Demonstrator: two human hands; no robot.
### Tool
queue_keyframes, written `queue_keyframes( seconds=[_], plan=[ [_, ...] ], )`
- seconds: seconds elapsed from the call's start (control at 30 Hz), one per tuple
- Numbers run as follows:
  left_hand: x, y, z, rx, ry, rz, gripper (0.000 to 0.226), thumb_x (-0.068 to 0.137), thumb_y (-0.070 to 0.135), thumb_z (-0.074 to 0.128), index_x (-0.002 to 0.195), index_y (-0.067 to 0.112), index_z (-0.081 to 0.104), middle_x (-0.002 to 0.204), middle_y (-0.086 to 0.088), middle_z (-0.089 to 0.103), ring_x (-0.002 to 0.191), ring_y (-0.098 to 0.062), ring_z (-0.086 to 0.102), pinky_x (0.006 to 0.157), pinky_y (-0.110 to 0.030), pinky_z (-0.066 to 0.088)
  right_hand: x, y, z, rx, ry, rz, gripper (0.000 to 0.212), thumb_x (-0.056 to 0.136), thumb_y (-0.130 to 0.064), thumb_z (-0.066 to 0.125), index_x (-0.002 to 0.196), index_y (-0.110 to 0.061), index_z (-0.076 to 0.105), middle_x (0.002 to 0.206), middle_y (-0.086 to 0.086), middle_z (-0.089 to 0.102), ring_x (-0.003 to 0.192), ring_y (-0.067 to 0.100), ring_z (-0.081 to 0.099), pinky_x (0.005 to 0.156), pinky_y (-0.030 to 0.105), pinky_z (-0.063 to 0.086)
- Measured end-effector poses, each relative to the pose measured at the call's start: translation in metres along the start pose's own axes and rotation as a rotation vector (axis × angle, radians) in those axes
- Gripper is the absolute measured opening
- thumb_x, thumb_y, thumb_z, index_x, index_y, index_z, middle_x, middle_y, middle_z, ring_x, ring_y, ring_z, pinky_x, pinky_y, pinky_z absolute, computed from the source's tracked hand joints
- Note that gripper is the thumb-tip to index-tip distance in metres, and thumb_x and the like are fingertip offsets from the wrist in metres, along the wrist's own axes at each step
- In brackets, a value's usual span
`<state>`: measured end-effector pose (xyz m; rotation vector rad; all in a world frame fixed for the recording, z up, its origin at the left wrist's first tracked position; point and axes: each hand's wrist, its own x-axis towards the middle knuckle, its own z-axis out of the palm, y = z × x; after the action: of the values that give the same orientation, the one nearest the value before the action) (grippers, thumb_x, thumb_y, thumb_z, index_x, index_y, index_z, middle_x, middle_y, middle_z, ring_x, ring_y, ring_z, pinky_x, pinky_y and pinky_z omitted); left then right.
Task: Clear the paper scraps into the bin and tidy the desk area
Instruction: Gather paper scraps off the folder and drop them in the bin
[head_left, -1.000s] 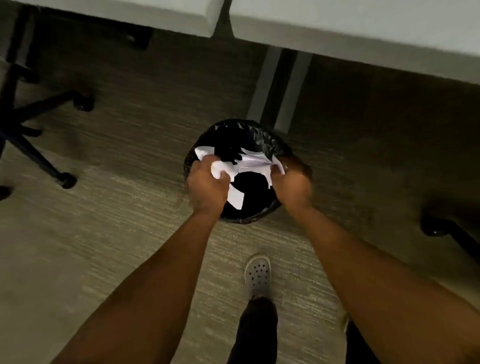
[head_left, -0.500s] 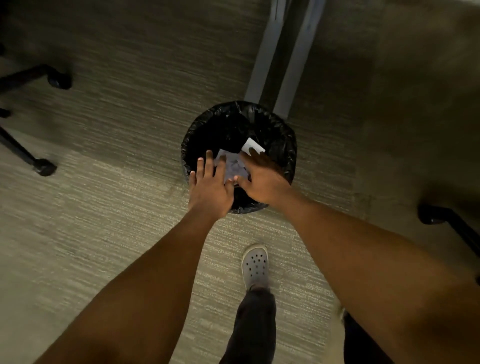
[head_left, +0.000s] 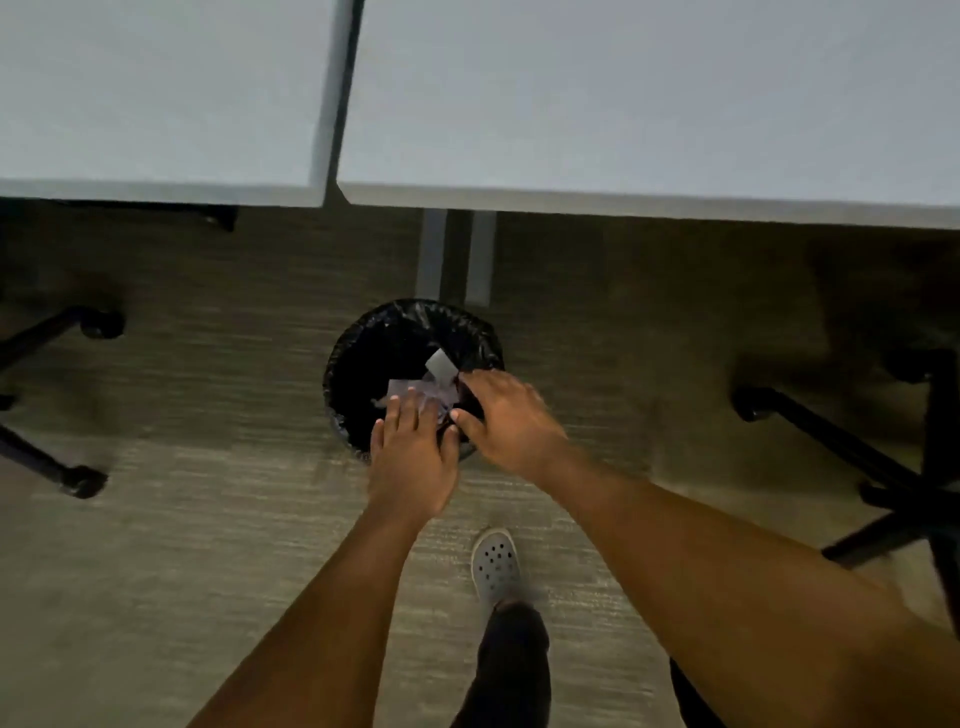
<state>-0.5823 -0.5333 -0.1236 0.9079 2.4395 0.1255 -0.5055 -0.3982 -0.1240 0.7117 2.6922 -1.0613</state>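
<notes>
A round bin (head_left: 363, 358) lined with a black bag stands on the carpet just in front of the desks. White paper scraps (head_left: 434, 382) lie inside it, below my fingers. My left hand (head_left: 413, 457) hovers flat over the bin's near rim, fingers spread and holding nothing. My right hand (head_left: 511, 415) is over the bin's right rim, fingers apart and empty. Part of the scraps and the near rim are hidden by both hands.
Two white desks (head_left: 623, 104) fill the top, with grey legs (head_left: 431, 254) behind the bin. Chair bases with castors sit at the left (head_left: 78, 480) and the right (head_left: 831, 431). My grey shoe (head_left: 496, 566) stands on the carpet below the bin.
A second ago both hands gripped torn paper above the bin; they let go and the scraps dropped in. My view has since tilted up, bringing the desks into view.
</notes>
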Motion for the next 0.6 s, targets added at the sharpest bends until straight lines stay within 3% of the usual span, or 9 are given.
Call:
queue_keyframes(
  seconds=[0.23, 0.4, 0.6],
  plan=[
    [-0.049, 0.091, -0.067, 0.068, -0.001, 0.156, 0.05, 0.101, 0.041, 0.034, 0.14, 0.013, 0.046, 0.151, -0.011, 0.039, 0.143, -0.028, 0.027, 0.114, -0.046, 0.023, -0.079, -0.011, -0.096, -0.002, 0.114, 0.118, 0.051, 0.097, -0.046, 0.044, 0.14, -0.018, 0.043, 0.142, 0.006, 0.05, 0.134, 0.025, 0.039, 0.11, 0.041, 0.03],
    [-0.076, 0.159, -0.09, 0.061, -0.056, 0.277, 0.052, 0.101, 0.044, 0.036, 0.142, 0.014, 0.046, 0.155, -0.011, 0.035, 0.145, -0.029, 0.025, 0.118, -0.044, 0.019, -0.146, 0.007, -0.159, 0.022, 0.225, 0.264, 0.053, 0.097, -0.049, 0.041, 0.141, -0.019, 0.043, 0.145, 0.006, 0.047, 0.138, 0.023, 0.036, 0.113, 0.04, 0.026],
    [-0.106, 0.264, -0.102, 0.152, -0.108, 0.52, 0.054, 0.1, 0.047, 0.036, 0.144, 0.016, 0.042, 0.155, -0.01, 0.036, 0.145, -0.027, 0.027, 0.119, -0.047, 0.02, -0.24, 0.052, -0.23, 0.053, 0.442, 0.422, 0.053, 0.096, -0.051, 0.042, 0.14, -0.02, 0.044, 0.142, 0.003, 0.051, 0.135, 0.021, 0.04, 0.111, 0.044, 0.033]
  ],
)
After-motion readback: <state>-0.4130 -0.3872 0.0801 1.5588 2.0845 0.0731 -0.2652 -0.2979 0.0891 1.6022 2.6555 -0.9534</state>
